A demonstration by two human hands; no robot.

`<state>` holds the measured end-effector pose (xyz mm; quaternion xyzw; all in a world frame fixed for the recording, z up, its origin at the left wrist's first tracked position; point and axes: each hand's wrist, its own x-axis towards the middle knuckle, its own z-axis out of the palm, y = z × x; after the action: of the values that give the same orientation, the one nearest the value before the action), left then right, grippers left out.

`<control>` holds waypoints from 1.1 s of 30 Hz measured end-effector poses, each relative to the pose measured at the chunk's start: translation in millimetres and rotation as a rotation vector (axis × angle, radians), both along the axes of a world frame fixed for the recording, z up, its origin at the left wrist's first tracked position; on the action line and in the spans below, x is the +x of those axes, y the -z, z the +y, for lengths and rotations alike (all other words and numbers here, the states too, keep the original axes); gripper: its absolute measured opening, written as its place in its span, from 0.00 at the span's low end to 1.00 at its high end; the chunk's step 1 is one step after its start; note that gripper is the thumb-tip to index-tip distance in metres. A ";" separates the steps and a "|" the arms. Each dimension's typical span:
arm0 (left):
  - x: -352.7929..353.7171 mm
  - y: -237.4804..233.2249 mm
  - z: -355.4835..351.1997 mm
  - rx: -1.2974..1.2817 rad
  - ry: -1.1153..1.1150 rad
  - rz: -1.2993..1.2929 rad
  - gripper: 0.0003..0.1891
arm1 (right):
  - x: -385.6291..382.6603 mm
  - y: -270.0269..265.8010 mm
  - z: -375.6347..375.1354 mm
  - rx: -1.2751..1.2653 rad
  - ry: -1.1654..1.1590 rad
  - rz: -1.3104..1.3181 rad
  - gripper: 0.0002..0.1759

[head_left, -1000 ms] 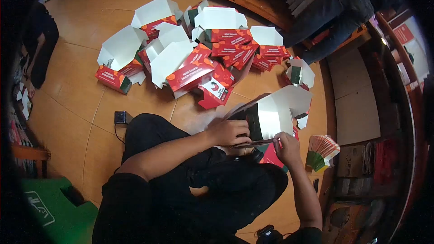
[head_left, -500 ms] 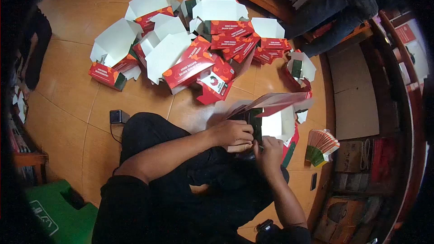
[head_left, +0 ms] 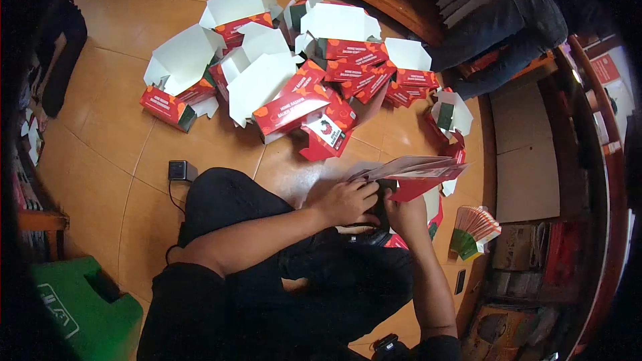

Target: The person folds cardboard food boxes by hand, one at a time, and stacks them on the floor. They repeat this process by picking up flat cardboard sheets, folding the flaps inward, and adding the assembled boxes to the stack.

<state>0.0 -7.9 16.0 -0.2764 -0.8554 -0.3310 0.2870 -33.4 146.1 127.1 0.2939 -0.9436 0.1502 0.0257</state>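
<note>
A red cardboard box point(head_left: 422, 186), partly folded, is held up over my lap, with thin flat edges of card fanning out at its top. My left hand point(head_left: 349, 202) is closed on its left side, fingers bent over the dark end flap. At the right, my right hand point(head_left: 406, 214) grips the box near the red panel, thumb up against the dark part. The inner side of the box and some fingertips are hidden. Beyond it lies a heap of opened red boxes point(head_left: 291, 108) with white insides.
A fanned stack of orange-striped cards point(head_left: 473, 230) and a black phone-like object point(head_left: 460, 281) lie at the right. A black adapter point(head_left: 179, 170) with a cord sits left of my knee. A green plastic item point(head_left: 87, 304) stands lower left. Another person's legs point(head_left: 501, 30) are at upper right.
The red panel has folded down toward my right hand, covering the white interior seen before. My right hand has moved up slightly. The whole view has shifted a little.
</note>
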 end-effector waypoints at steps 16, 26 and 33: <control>4.8 -1.2 3.1 0.089 -0.009 -0.152 0.37 | -11.6 6.2 0.7 0.232 -0.068 -0.068 0.13; 4.7 19.8 6.0 0.155 -0.041 -0.149 0.34 | -21.4 5.9 -1.7 0.362 -0.118 -0.237 0.21; 4.7 6.7 23.3 0.616 -0.103 -0.263 0.19 | -55.0 12.5 79.4 -0.102 0.488 0.109 0.24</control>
<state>4.7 15.4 9.3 -0.0881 -0.7577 -0.5918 0.2606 -88.4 225.5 114.7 0.0633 -0.9751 0.1709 0.1266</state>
